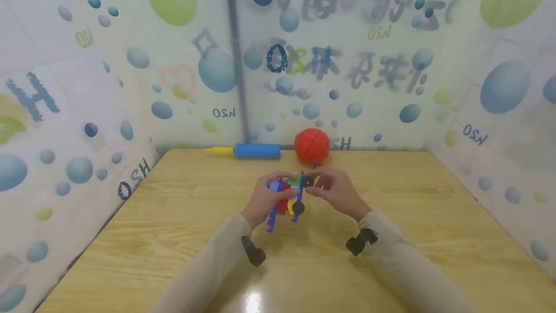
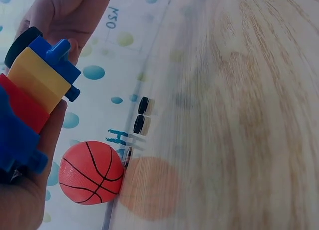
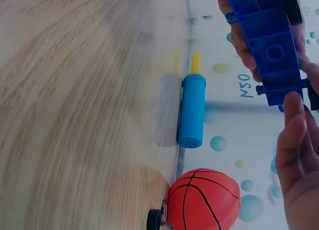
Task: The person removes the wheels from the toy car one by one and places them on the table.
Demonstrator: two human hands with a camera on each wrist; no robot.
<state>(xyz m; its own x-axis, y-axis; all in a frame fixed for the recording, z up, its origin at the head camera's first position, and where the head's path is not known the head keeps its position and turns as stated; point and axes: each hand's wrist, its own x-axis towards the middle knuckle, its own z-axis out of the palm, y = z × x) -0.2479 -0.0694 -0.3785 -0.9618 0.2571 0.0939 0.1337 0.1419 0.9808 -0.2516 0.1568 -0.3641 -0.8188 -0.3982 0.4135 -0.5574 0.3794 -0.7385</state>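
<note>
A toy vehicle of colored blocks [image 1: 282, 202], with blue, red, yellow and green parts, is held above the table in my left hand [image 1: 262, 199]. The thumb lies across its near side. One black wheel [image 1: 298, 207] sits on its blue side piece. At the far end of that piece, my right hand [image 1: 334, 190] pinches another black wheel [image 1: 309, 181] between thumb and index finger. The right wrist view shows the vehicle's hollow blue underside [image 3: 269, 46] with peg-like axle ends. In the left wrist view its yellow block [image 2: 40, 73] faces the camera.
Against the back wall lie a red toy basketball [image 1: 312, 145] and a blue pump [image 1: 257, 151] with a yellow nozzle. Loose black wheels [image 2: 143, 105] stand near the ball. Printed curtain walls [image 1: 278, 86] enclose the wooden table [image 1: 173, 250] on three sides.
</note>
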